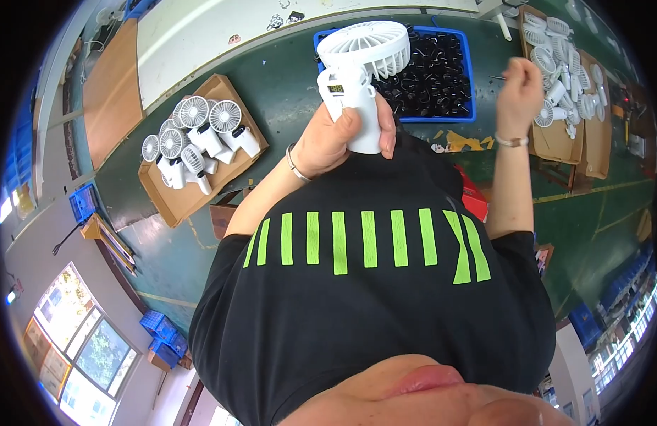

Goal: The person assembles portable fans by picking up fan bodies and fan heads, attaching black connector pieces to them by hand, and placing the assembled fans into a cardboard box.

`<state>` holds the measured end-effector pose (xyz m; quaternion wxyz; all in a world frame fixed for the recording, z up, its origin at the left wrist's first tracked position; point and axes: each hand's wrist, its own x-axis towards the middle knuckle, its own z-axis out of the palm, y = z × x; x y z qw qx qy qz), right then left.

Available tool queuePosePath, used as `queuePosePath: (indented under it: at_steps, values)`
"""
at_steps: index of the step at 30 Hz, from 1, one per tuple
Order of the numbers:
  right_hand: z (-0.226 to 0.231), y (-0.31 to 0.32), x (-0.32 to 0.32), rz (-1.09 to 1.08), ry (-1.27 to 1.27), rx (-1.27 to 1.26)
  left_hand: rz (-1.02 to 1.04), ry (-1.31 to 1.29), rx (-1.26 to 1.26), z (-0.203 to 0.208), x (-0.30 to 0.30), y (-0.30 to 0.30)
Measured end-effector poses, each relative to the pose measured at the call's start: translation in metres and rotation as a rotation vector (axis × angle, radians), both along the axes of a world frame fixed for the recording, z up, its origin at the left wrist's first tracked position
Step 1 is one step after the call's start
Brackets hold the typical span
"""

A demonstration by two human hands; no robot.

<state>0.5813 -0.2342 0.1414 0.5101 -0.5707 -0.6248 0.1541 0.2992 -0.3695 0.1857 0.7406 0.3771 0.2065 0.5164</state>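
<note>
white fan [364, 117] in left hand [350, 131]

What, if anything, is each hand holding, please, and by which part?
The left hand holds a white fan by its handle. A thin dark thing seems to jut from the right hand; how it is held cannot be told.

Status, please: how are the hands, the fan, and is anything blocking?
Left hand gripping white handheld fan. Right hand raised, thin dark tip showing beside it, grip unclear. Nothing visibly blocking the hands; fan partly hides blue tray.
</note>
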Motion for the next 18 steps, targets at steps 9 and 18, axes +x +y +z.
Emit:
queuePosePath:
  at_steps: [9,18]
  values:
    - [-0.139,-0.091,0.278,-0.302,-0.860,-1.049,0.089,0.303,0.045,0.006,-0.003,0.006]
    - [0.000,-0.068,0.041,0.473,0.105,-1.211,0.057,0.716,0.235,-0.024,0.018,0.034]
